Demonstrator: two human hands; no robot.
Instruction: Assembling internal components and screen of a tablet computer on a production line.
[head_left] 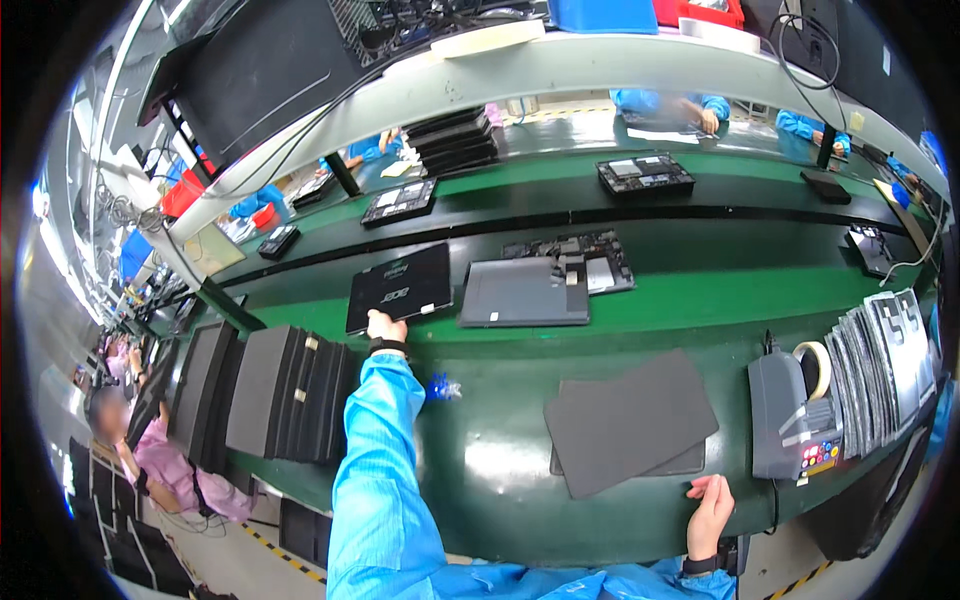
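My left hand (385, 327) reaches forward in a blue sleeve and grips the near edge of a black laptop cover (400, 287) lying on the dark conveyor belt (700, 255). Right of it lies a grey laptop shell (523, 292), partly over an opened laptop base (600, 260). My right hand (710, 512) rests at the green bench's near edge (480, 460), fingers loosely curled and holding nothing, just below a stack of dark grey flat sheets (628, 420).
A row of upright black covers (270, 393) stands at my left. A grey tape dispenser (795, 415) and fanned printed sheets (890, 360) sit at the right. More laptop bases (645, 175) ride the far belt. Other workers in blue sit opposite; another person (150, 450) sits at lower left.
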